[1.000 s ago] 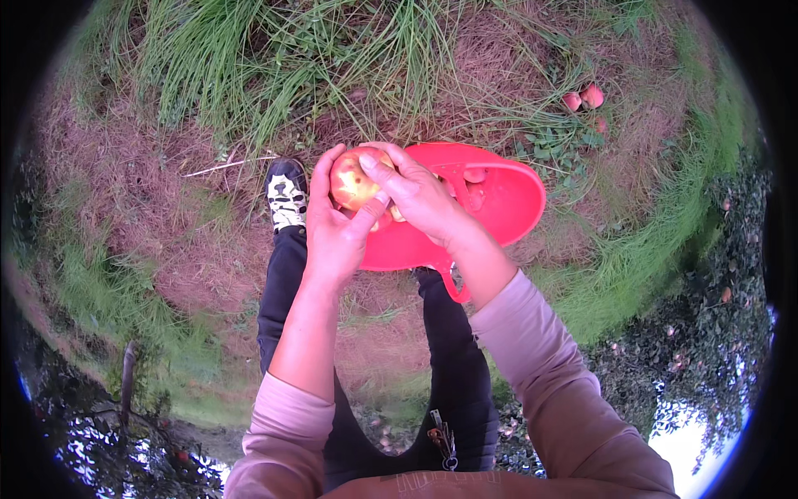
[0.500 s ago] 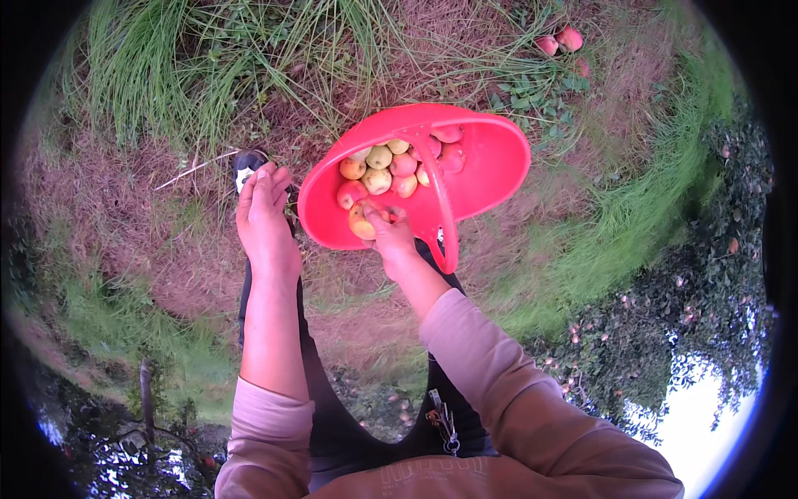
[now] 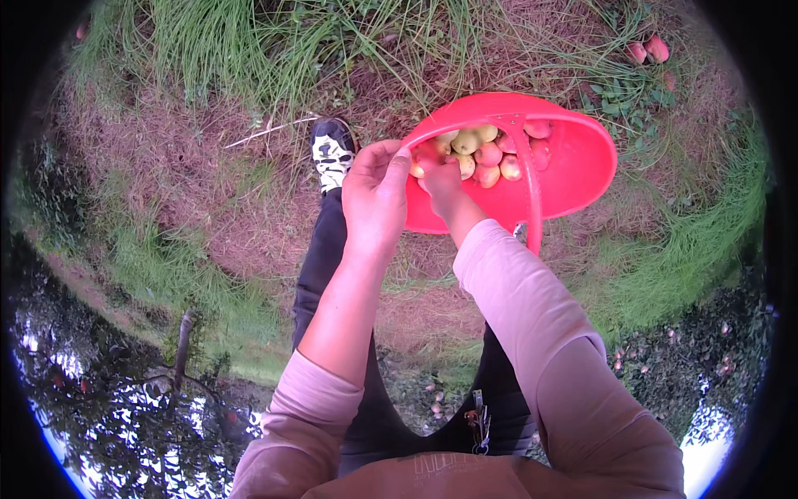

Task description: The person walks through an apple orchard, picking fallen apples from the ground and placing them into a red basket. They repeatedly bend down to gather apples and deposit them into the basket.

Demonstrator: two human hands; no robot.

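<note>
A red plastic bucket (image 3: 573,179) with an arched handle (image 3: 532,195) lies tilted in front of me, its mouth toward me. Several apples (image 3: 487,155), yellow-green to red, are heaped along its far inner side. My right hand (image 3: 443,185) reaches inside at the left, its fingers closed around a reddish apple (image 3: 426,155) that they partly hide. At the bucket's left edge my left hand (image 3: 374,195) is curled, with the thumb against the rim and the fingers on the outer side.
Two red apples (image 3: 647,51) lie in the grass at the far right. My shoe (image 3: 332,154) stands left of the bucket, near a thin pale stick (image 3: 270,131). Tall grass (image 3: 216,50) grows at the far side; apple trees (image 3: 673,366) edge the view.
My left hand has come from beside the bucket to its left rim. The right hand, with an apple, has gone deeper inside. The view has shifted, so the bucket appears further right.
</note>
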